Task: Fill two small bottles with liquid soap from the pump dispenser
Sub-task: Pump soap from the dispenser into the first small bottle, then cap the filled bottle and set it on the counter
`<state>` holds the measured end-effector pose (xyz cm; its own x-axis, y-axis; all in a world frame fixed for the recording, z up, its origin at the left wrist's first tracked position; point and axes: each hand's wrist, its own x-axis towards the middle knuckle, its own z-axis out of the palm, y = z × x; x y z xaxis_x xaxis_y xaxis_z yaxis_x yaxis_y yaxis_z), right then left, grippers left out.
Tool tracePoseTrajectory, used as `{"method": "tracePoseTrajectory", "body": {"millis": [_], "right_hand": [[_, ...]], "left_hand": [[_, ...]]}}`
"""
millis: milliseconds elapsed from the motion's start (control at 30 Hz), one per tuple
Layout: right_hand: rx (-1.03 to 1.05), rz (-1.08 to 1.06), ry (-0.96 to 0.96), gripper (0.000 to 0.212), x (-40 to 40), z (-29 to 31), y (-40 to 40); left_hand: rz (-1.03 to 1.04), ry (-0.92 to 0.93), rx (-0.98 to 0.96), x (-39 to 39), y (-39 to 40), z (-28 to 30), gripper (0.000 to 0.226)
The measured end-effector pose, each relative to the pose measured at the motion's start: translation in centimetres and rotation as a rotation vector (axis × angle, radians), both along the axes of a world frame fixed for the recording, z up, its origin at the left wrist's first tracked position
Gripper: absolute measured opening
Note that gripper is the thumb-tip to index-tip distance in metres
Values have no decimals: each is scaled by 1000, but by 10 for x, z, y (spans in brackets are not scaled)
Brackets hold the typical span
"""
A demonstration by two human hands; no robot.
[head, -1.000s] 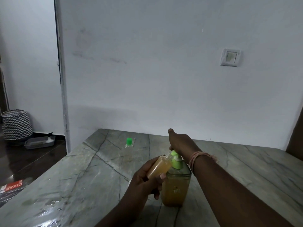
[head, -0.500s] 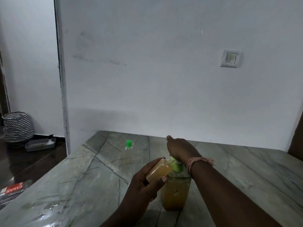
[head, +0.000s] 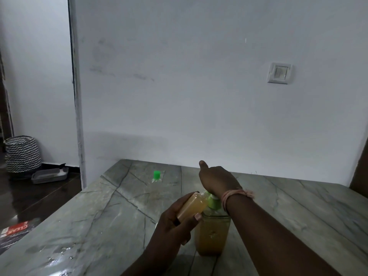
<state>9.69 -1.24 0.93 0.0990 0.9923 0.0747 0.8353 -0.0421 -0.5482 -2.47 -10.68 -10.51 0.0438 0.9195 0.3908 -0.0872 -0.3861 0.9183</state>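
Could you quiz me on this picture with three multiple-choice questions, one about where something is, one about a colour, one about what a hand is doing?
1. Where is the second small bottle?
A. In the basket
B. On the table, far side
C. In the right hand

2. What colour is its cap?
A. Green
B. Red
C. White

3. What is the left hand doing?
A. Resting flat
B. Pointing at the wall
C. Holding a small bottle tilted at the pump dispenser

Answers: 1 B, it lies near the wall. 2 A, bright green. 3 C, fingers curl round it while the right hand presses the pump.

Glossy veined stone table (head: 103, 212), clear plastic dispenser (head: 212, 236).
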Motion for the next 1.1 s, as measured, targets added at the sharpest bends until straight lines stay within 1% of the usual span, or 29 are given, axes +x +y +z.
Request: {"method": "tracePoseTrajectory", "body": {"millis": [67, 100, 167, 233, 267, 300, 367, 400, 467, 533, 633, 700, 767, 833, 900, 967, 1033, 1100], "right_hand": [[-37, 15, 23, 73, 1, 3, -2], [-47, 30, 84, 75, 4, 4, -2], [-24, 53, 287, 75, 11, 6, -4], [80, 47, 476, 70, 14, 9, -11], [172, 40, 496, 69, 13, 10, -13], [276, 23, 475, 68, 12, 12, -17], [475, 2, 388, 63, 6, 16, -28], [569, 17, 345, 57, 2, 16, -36], [714, 115, 298, 43, -8, 16, -59], [776, 247, 303, 28, -22, 10, -80], [832, 350, 294, 13, -41, -11, -93], [795, 390, 281, 8, -52, -29, -97], [706, 386, 219, 8, -61, -49, -102], [556, 369, 138, 20, -67, -70, -104], [380, 380, -4, 36, -72, -90, -103], [220, 411, -104, 42, -76, -105, -99], [178, 447, -172, 39, -80, -115, -94], [212, 451, -167, 33, -83, -121, -85]], "left_hand": [[-1, -10, -18, 0, 0, -1, 47], [-3, -12, -26, 0, 1, -2, 48], [-16, -16, -44, -3, 4, -5, 51], [-41, -29, -59, -6, 6, -7, 57], [-53, -46, -73, -8, 6, -7, 63], [-62, -69, -87, -10, 7, -6, 67], [-57, -125, -95, -16, 8, -4, 66], [-42, -145, -88, -19, 9, -4, 64], [13, -166, -70, -25, 13, -3, 61], [90, -193, -59, -31, 18, -4, 57], [192, -243, -39, -42, 23, -4, 54], [249, -241, -20, -51, 25, -5, 50], [291, -233, -7, -57, 26, -6, 49], [341, -228, -2, -61, 25, -5, 44], [373, -221, 8, -62, 25, -4, 33], [400, -207, 21, -64, 26, -6, 31], [415, -193, 28, -65, 28, -8, 30], [428, -170, 27, -65, 31, -11, 24]]}}
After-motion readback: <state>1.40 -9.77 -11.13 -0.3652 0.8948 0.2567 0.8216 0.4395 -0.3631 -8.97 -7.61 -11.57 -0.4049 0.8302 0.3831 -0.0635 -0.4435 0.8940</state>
